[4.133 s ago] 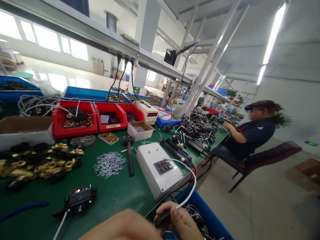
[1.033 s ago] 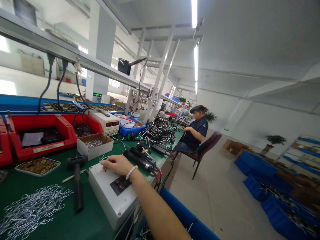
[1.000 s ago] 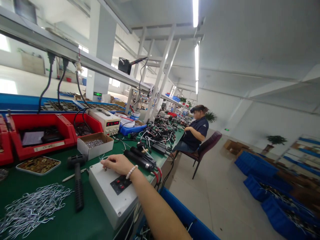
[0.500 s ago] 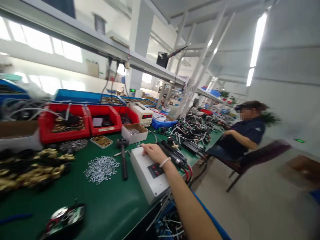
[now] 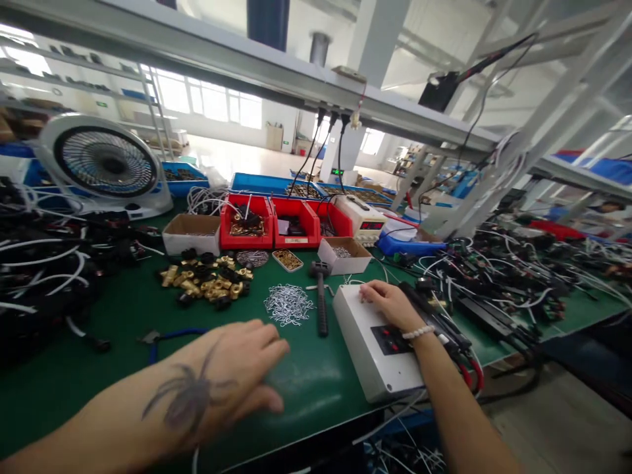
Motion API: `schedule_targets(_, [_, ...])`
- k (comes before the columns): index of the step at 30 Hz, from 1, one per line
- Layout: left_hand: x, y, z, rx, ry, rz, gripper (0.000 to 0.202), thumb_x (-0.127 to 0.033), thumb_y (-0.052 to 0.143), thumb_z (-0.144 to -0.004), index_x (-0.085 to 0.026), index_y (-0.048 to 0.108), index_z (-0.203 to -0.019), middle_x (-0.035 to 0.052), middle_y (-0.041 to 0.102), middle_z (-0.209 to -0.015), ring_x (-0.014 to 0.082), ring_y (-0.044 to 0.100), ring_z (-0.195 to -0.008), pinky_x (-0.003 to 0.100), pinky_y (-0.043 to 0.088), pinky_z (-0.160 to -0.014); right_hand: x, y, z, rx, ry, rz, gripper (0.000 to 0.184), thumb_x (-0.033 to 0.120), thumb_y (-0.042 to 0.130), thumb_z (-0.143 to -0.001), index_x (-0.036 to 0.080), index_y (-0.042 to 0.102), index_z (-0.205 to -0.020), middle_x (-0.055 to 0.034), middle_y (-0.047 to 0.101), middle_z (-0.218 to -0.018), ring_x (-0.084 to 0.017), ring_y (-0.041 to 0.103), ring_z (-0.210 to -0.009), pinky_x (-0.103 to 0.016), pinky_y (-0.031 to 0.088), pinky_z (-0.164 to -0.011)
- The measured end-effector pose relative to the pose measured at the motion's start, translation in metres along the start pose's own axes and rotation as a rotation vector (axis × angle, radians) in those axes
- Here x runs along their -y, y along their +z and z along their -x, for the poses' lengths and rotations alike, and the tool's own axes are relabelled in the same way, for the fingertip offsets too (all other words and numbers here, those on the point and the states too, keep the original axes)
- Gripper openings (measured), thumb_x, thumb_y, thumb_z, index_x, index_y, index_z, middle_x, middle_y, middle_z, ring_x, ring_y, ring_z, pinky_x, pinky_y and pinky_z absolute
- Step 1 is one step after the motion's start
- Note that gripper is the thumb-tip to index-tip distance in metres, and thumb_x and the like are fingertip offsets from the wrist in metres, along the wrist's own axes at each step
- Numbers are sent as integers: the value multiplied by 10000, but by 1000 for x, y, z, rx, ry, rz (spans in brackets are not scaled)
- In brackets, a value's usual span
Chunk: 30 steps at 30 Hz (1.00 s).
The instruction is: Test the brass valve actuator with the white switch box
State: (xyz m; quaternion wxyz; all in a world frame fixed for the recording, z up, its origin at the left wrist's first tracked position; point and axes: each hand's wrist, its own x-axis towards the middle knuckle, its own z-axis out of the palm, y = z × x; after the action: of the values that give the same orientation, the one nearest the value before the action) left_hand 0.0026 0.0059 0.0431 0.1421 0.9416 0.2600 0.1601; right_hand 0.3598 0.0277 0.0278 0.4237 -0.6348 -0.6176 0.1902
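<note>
- The white control box (image 5: 368, 336) stands on the table (image 5: 113, 316) near its front edge, and the right hand (image 5: 390, 304) rests on the back part of the box.
- The hammer (image 5: 320, 296) lies just left of the box, and the pile of wire clips (image 5: 288, 304) lies left of the hammer.
- The left hand (image 5: 232, 368) lies flat on the table, in front of the clips.
- The brass fittings (image 5: 205, 282) lie further left, and behind them stands the row of bins (image 5: 284, 220).
- The fan (image 5: 101, 164) stands at the back left.
- The wire harnesses (image 5: 494, 276) lie to the right of the box.
</note>
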Motion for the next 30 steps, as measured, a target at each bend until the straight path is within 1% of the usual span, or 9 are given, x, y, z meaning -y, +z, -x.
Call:
schedule_targets(3, [25,-13,0,247,-260,-122,651,-650,490,-855,-230,498,-1352,160,542,-1333,360,509,-1227,521,426,-988,3,-12,0,-248,-21,-115,274,446,664,-781,173,686,-771,-31,676,-716,-147,632,-672,-299,483,-692])
schedule_targets(5, [37,-10,1,402,-418,-84,762,-621,563,-822,-183,406,-1426,208,439,-1425,410,411,-1310,574,367,-1031,11,-19,6,-433,-41,-199,329,502,672,-760,180,657,-831,-25,666,-758,-152,623,-683,-318,504,-707])
schedule_targets(7, [45,0,2,452,-417,41,754,-554,647,-788,-196,422,-1412,189,466,-1402,393,460,-1272,544,405,-1008,25,-16,21,-537,-64,-268,336,515,668,-770,194,646,-867,-13,650,-774,-143,612,-690,-312,517,-710])
schedule_targets(9, [48,15,2,327,-301,188,609,-491,689,-775,-212,532,-1293,123,579,-1251,313,574,-1129,449,479,-937,43,1,42,-509,-88,-319,278,479,668,-800,215,659,-888,-10,647,-782,-136,607,-692,-288,522,-692])
schedule_targets(11, [46,30,0,155,-208,281,468,-446,690,-792,-207,572,-1176,68,611,-1110,243,605,-1004,385,501,-883,58,32,65,-310,-109,-356,229,434,666,-831,241,671,-955,-21,658,-831,-142,614,-704,-288,533,-684])
schedule_targets(13, [42,42,-3,54,-191,305,462,-423,705,-789,-194,544,-1156,64,592,-1105,229,579,-1009,386,482,-909,68,69,86,-90,-121,-331,380,447,720,-782,257,646,-1103,-48,672,-950,-177,634,-782,-330,553,-730])
schedule_targets(18, [32,56,-3,-206,-41,367,567,-461,736,-764,-201,477,-1196,84,556,-1167,233,526,-1097,397,461,-956,67,131,115,141,23,-491,754,532,787,-686,261,493,-1325,-105,586,-1292,-264,579,-1158,-407,496,-978])
schedule_targets(22, [27,56,2,-323,73,400,676,-541,745,-716,-246,439,-1241,77,550,-1159,228,542,-1065,389,492,-915,71,136,124,134,54,-682,670,472,819,-676,322,526,-1259,-49,638,-1218,-231,631,-1108,-328,544,-926])
schedule_targets(30, [20,48,10,-370,113,529,756,-661,663,-719,-250,410,-1300,98,530,-1170,241,541,-1061,388,492,-900,91,127,133,36,3,-666,656,554,808,-631,326,573,-1199,-54,697,-1097,-258,694,-968,-334,613,-794])
